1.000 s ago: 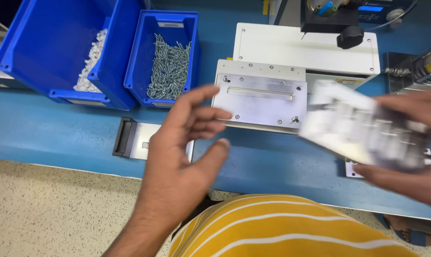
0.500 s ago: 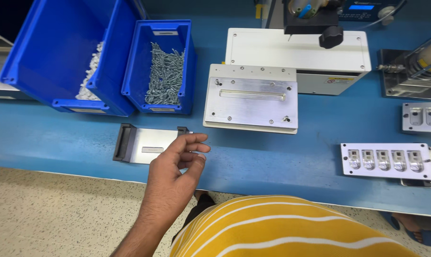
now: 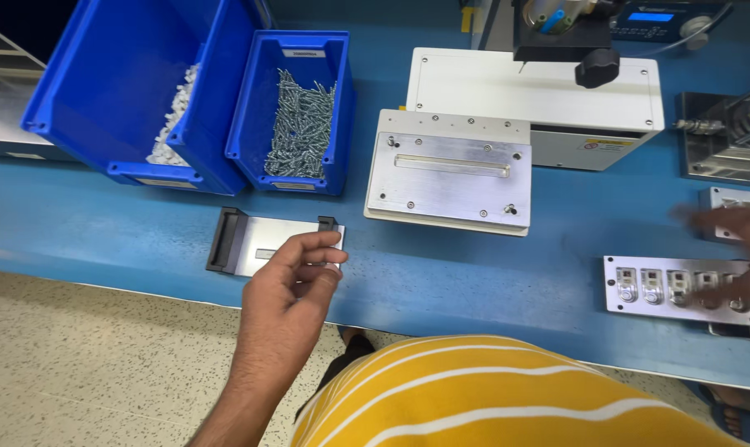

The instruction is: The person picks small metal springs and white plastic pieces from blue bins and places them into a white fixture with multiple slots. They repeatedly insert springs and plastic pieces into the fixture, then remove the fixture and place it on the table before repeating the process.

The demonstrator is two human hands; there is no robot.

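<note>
Left hand pinches the near edge of the flat steel plate with black end stops; blurred right hand, grip unclear, rests on the slotted metal tray, so lifting needs a firmer hold.

1. Small metal plate: flat, silvery, with a black block at each end and a short slot in the middle. It lies flat near the blue bench's front edge.
2. Long metal fixture tray: a row of small pockets, flat at the bench's right.
</note>
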